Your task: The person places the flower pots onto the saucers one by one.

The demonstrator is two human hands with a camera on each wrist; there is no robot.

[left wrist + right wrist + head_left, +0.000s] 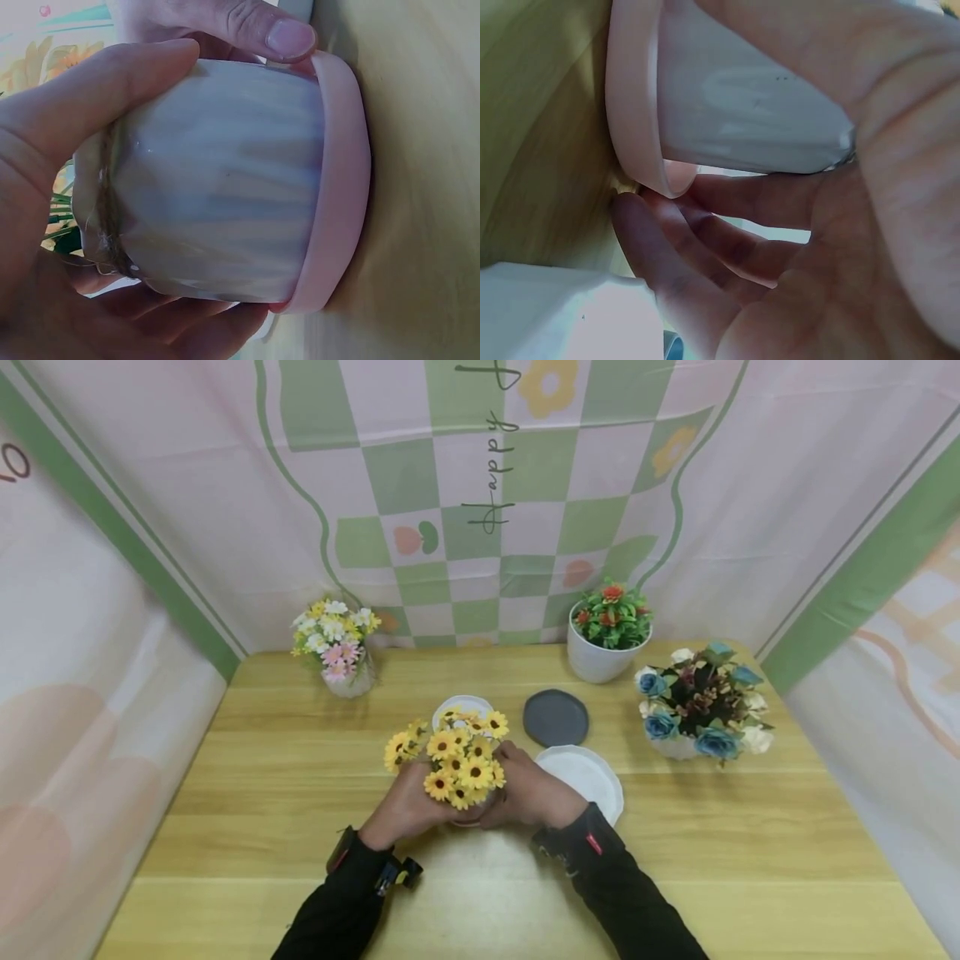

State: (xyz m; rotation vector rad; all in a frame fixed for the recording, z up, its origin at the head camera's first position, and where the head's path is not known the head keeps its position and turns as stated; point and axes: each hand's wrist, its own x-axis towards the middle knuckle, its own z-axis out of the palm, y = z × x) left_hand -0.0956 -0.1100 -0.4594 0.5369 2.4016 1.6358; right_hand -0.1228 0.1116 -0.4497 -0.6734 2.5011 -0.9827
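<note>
A white ribbed flower pot (217, 180) with twine round its neck holds yellow daisy-like flowers (459, 767). It stands in a pink saucer (345, 187) at the front middle of the wooden table. My left hand (415, 800) grips the pot from the left, thumb on one side and fingers curled under the other in the left wrist view. From the right, my right hand (531, 789) wraps the pot, its thumb pressing near the saucer's rim. In the right wrist view, the fingertips (634, 217) of that hand lie low beside the saucer, close to the tabletop.
Behind the flowers is a white saucer (450, 703). A dark grey plate (556, 718) and a larger white plate (588, 777) lie right of it. Potted pink-and-white flowers (335, 639), a red-flowered plant (609, 652) and a blue-and-white rose arrangement (697, 706) stand farther back.
</note>
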